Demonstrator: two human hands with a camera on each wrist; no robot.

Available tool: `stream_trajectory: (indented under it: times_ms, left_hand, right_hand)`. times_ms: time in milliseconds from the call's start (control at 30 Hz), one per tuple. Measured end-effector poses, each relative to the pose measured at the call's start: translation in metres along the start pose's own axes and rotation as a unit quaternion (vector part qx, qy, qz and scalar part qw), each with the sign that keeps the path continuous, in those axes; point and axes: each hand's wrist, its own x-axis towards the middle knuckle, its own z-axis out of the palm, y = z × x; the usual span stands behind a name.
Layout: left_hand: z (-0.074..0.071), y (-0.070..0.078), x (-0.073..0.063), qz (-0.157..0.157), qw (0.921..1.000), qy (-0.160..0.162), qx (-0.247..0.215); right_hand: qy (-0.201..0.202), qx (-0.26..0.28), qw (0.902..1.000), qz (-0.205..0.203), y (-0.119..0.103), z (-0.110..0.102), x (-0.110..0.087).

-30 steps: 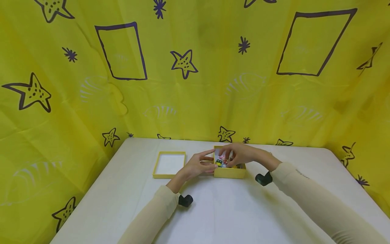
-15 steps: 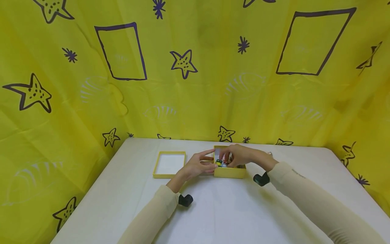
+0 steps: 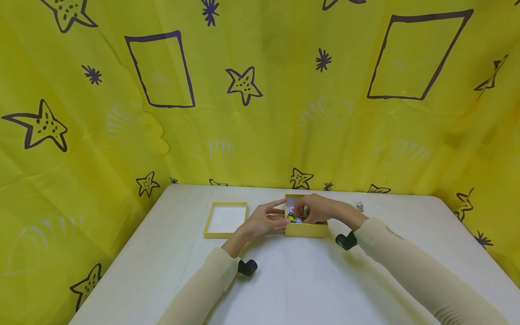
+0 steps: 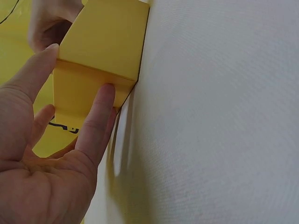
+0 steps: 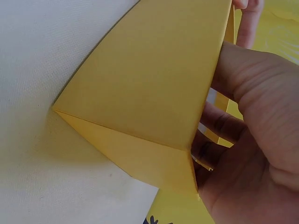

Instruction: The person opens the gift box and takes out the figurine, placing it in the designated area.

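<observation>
A yellow box point(image 3: 305, 230), its top uncovered, stands near the back of the white table. Small colourful trinkets point(image 3: 298, 220) lie in it, one of them yellow and black. My left hand point(image 3: 266, 220) steadies the box from its left side; in the left wrist view its fairly straight fingers point(image 4: 96, 116) touch the end wall. Over the front rim, my right hand point(image 3: 318, 208) reaches into the box with bent fingers pointing down among the trinkets. The box wall point(image 5: 145, 79) hides those fingertips in the right wrist view, so whether they pinch anything is unclear.
Left of the box, a shallow yellow lid point(image 3: 225, 220) with a white inside lies on the table point(image 3: 284, 280). A small silvery object point(image 3: 359, 206) sits beyond the right forearm. Behind the table hangs a yellow curtain point(image 3: 276, 135) with starfish drawings.
My right hand has dipped a little lower into the box and its forearm has shifted left, uncovering the small silvery object on the table. My left hand stays put.
</observation>
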Motion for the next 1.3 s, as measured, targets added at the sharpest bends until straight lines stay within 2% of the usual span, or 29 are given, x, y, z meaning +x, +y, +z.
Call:
stream_trajectory:
  times_ms: [600, 967, 1200, 1300]
  left_hand:
    - [0.0005, 0.0003, -0.0008, 0.003, 1.0000, -0.004, 0.006]
    - [0.0009, 0.0019, -0.0012, 0.003, 1.0000, -0.005, 0.001]
    - [0.0007, 0.0018, -0.0021, 0.006, 1.0000, -0.006, -0.001]
    - [0.0007, 0.0016, -0.0023, 0.007, 1.0000, -0.006, 0.003]
  right_hand:
    - [0.012, 0.000, 0.9999, 0.005, -0.0006, 0.0033, -0.0005]
    - [0.020, -0.006, 0.9994, -0.026, 0.0023, 0.0034, -0.0026]
    - [0.019, -0.011, 0.9995, -0.021, 0.0027, 0.0040, -0.0025]
    - [0.020, -0.013, 0.9992, -0.031, 0.0030, 0.0039, -0.0026]
